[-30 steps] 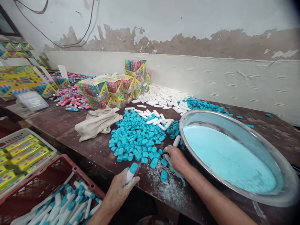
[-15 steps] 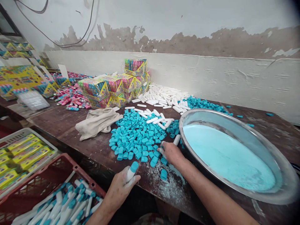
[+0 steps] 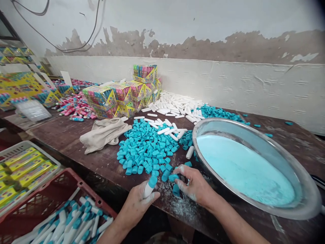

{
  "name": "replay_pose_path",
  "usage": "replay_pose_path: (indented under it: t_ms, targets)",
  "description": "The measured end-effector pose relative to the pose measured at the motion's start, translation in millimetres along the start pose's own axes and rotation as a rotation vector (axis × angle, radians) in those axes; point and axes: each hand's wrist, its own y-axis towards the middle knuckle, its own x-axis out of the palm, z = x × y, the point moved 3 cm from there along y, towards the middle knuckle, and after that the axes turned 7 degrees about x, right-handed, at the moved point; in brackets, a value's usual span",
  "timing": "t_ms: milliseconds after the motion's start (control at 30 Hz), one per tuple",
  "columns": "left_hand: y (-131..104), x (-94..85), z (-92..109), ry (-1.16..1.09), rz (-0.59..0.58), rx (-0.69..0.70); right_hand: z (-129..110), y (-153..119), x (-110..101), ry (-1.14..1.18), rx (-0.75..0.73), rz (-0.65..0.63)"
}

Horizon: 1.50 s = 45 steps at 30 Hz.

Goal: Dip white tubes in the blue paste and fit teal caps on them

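Observation:
My left hand is closed around a white tube with a blue cap, its capped end tilted up and to the right. Between the thumb and fingers of my right hand is a loose blue cap, just right of that tube and apart from it. Another blue cap lies on the table below my right fingers. Beyond both hands spreads a heap of blue caps. A single uncapped white tube rests by the basin, and more white tubes are piled farther back.
At right stands a metal basin holding pale blue material. A red crate of capped tubes sits lower left, beside a grey tray of yellow boxes. A cloth and stacked display boxes are behind. Pale powder dusts the table edge.
My right hand has come back toward me from near the basin and now pinches a blue cap. The left hand, still holding the capped tube, has shifted slightly right.

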Motion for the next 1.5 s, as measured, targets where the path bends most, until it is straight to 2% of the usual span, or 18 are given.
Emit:
replay_pose_path:
  t_ms: [167, 267, 333, 433, 533, 633, 800, 967, 1200, 1333, 1500]
  targets:
    - [12.6, 13.6, 20.2, -0.169, -0.066, 0.091, -19.1, -14.7, 8.9, -0.118, -0.087, -0.050]
    - [14.1, 17.1, 21.7, -0.112, -0.078, 0.122, -17.7, -18.7, 7.5, -0.090, -0.033, -0.027]
    - [12.9, 16.3, 17.8, 0.033, -0.082, 0.097, -10.3, -19.5, 3.5, 0.058, 0.076, -0.040]
    - [10.0, 15.7, 10.4, 0.237, -0.140, 0.037, 0.9, -20.6, 0.8, 0.446, 0.266, -0.189]
    - [7.9, 17.5, 6.6, 0.382, -0.189, 0.009, 2.7, -22.4, 0.0, 0.642, 0.337, -0.284]
    - [6.7, 19.5, 7.3, 0.476, -0.214, 0.017, 0.9, -23.8, 0.0, 0.642, 0.362, -0.297]
    - [6.3, 21.8, 12.3, 0.457, -0.261, 0.012, 1.7, -25.1, -0.2, 0.671, 0.414, -0.274]
    - [5.7, 24.1, 16.1, 0.531, -0.297, 0.026, 3.1, -26.2, 4.8, 0.685, 0.394, -0.308]
    - [4.0, 26.3, 14.4, 0.636, -0.359, 0.077, 2.0, -27.3, 8.2, 0.725, 0.525, -0.415]
    - [5.7, 26.2, 14.1, 0.598, -0.339, 0.053, 1.2, -24.4, 7.5, 0.760, 0.520, -0.412]
    - [-0.7, 25.2, 17.5, 0.330, -0.336, 0.095, 10.1, -26.6, 11.8, 0.810, 0.464, -0.357]
